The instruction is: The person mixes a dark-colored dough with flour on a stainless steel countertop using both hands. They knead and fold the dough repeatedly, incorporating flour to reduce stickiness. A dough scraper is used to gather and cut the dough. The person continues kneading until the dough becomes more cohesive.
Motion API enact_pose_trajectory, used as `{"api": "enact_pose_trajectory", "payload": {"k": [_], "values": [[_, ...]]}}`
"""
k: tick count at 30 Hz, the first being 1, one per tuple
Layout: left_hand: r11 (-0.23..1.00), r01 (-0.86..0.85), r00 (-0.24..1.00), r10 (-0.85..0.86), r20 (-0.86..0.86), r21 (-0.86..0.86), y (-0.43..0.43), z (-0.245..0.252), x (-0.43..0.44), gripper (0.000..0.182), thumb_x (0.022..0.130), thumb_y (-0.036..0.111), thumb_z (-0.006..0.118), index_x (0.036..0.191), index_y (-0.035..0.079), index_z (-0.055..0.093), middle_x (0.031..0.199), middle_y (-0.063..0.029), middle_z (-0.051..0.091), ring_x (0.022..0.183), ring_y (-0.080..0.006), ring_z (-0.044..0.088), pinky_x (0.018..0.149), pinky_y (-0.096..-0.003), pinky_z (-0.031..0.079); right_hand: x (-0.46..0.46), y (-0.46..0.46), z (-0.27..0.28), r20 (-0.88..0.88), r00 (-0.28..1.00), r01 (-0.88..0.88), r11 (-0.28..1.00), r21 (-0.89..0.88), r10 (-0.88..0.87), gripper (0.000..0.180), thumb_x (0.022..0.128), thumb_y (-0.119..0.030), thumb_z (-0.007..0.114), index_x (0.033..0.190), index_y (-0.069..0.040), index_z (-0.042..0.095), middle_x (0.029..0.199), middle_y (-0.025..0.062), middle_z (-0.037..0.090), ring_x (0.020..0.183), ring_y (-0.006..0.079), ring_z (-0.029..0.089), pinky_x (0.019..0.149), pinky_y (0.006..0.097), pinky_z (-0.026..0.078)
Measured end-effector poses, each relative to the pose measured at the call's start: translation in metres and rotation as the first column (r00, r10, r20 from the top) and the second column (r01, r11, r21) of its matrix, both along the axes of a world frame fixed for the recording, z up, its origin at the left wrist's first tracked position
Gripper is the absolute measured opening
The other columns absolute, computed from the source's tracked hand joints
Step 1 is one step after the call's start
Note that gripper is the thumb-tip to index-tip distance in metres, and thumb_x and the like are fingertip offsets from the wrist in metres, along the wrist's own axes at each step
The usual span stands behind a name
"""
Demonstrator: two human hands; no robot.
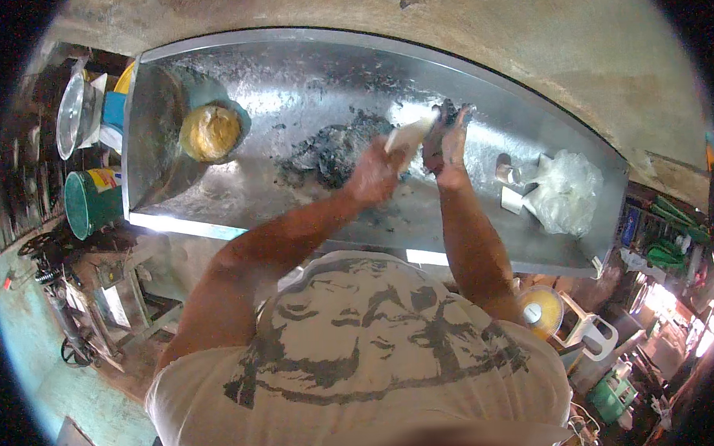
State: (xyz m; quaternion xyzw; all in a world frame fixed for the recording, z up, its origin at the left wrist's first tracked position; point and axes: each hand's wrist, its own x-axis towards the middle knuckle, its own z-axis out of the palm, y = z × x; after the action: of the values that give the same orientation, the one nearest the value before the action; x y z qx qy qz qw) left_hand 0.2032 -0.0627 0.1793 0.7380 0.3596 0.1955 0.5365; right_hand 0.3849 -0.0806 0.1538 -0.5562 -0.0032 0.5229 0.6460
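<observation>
My left hand (380, 172) is closed around a flat, pale scraper or card (412, 136), which reaches toward my right hand. My right hand (448, 143) is raised over the metal trough, its palm and fingers coated with a dark, sticky material; the fingers look spread, and whether it holds a lump cannot be told. To the left of both hands, a crumbly dark grey-black mass (337, 153) lies on the metal floor of the trough. Dark crumbs and smears are scattered around it.
The sheet-metal trough (186, 227) has raised walls. A yellowish dough-like ball (211, 134) sits at its left end. At the right are clear plastic bags (568, 192), a small jar (507, 169) and a white block (512, 200). A green bucket (85, 204) stands outside, left.
</observation>
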Motion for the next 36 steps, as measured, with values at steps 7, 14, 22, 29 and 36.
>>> {"api": "enact_pose_trajectory", "payload": {"k": [7,14,22,29,36], "values": [[0.958,-0.142,0.99,0.132,0.054,0.248,0.02,-0.029,0.018,0.046,0.097,0.04,0.045,0.112,-0.002,0.058,0.089,-0.0229,0.063,0.083,-0.0364,0.062,0.076,-0.0433,0.048,-0.049,0.008,0.041,-0.39,0.908,-0.11,0.985,0.133,0.155,0.084,0.086,-0.074,0.037,0.14,-0.009,0.041,0.134,0.0094,0.05,0.124,0.0273,0.045,0.108,0.0385,0.03],[0.949,0.104,0.989,-0.131,0.073,0.299,0.013,0.026,0.004,0.031,0.089,0.023,0.058,0.112,0.003,0.06,0.102,-0.0189,0.062,0.097,-0.0368,0.06,0.08,-0.0434,0.049,-0.002,-0.004,-0.018,-0.269,0.963,-0.01,0.996,0.089,0.034,0.11,0.072,-0.09,0.029,0.151,-0.015,0.016,0.158,0.0119,0.009,0.146,0.0319,-0.001,0.113,0.0582,0.004],[0.913,0.019,1.0,-0.019,-0.003,0.408,0.005,-0.005,0.019,0.028,0.088,0.017,0.056,0.111,0.002,0.06,0.106,-0.0192,0.061,0.102,-0.0388,0.057,0.093,-0.0451,0.046,-0.04,-0.011,0.005,-0.507,0.859,-0.001,0.991,0.134,0.069,0.066,0.085,-0.071,0.046,0.109,-0.01,0.055,0.095,0.0085,0.06,0.082,0.0266,0.058,0.075,0.0412,0.051],[0.981,0.096,0.994,-0.105,0.043,0.168,-0.011,0.036,0.028,0.03,0.096,0.02,0.044,0.117,0.003,0.057,0.104,-0.022,0.059,0.098,-0.0404,0.054,0.087,-0.0473,0.044,0.037,0.012,-0.053,-0.165,0.901,0.369,0.908,-0.2,-0.402,0.063,0.088,-0.065,0.045,0.113,-0.007,0.056,0.103,0.0065,0.06,0.093,0.0233,0.056,0.077,0.0424,0.046],[0.925,0.128,0.989,-0.093,-0.113,0.357,-0.004,-0.005,0.04,0.037,0.097,0.021,0.037,0.122,-0.002,0.052,0.109,-0.0232,0.059,0.098,-0.0402,0.054,0.092,-0.0469,0.042,0.003,0.019,-0.045,0.206,0.978,0.124,0.898,-0.423,-0.038,0.048,0.091,-0.052,0.049,0.09,-0.006,0.063,0.075,0.0086,0.062,0.071,0.0247,0.06,0.068,0.0394,0.049]]}}
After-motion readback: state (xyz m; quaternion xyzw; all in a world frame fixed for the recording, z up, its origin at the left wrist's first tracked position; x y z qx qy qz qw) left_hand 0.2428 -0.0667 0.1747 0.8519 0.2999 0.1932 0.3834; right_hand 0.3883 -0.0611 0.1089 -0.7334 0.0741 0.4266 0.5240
